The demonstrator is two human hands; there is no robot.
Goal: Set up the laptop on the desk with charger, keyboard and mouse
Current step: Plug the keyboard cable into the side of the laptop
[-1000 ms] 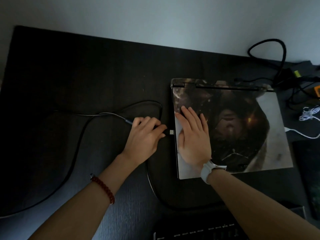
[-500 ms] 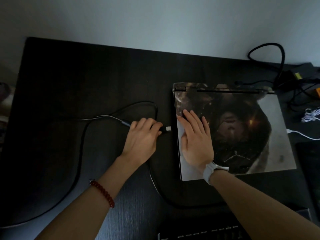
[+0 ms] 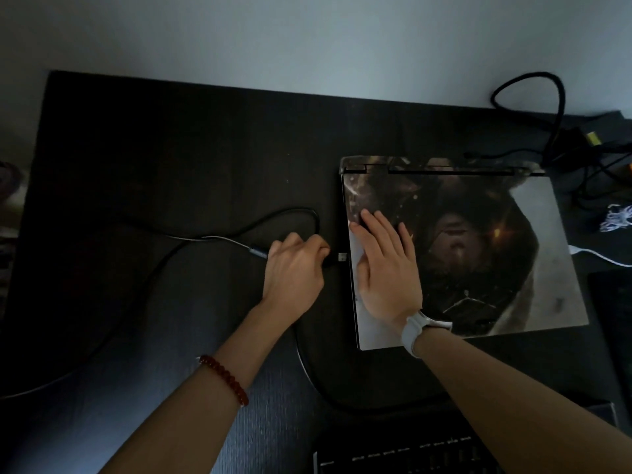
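A closed laptop (image 3: 496,248) with a printed picture skin on its lid lies on the dark desk (image 3: 171,148) at the right. My right hand (image 3: 386,265) lies flat on the lid near its left edge, fingers spread. My left hand (image 3: 295,268) is closed around a black cable's plug (image 3: 341,257), whose metal tip touches the laptop's left side. The black cable (image 3: 301,217) loops back behind my left hand and another stretch curves down toward the front. A dark keyboard (image 3: 403,456) shows at the bottom edge. No mouse is visible.
Tangled black cables and a power brick (image 3: 561,138) sit at the back right corner. A white cable (image 3: 608,258) lies right of the laptop, beside a dark pad (image 3: 615,319). A thin grey cable (image 3: 205,238) crosses the left half of the desk.
My left hand has carried the plug rightward from a small gap until its tip meets the laptop's left side. My right hand stays flat on the lid.
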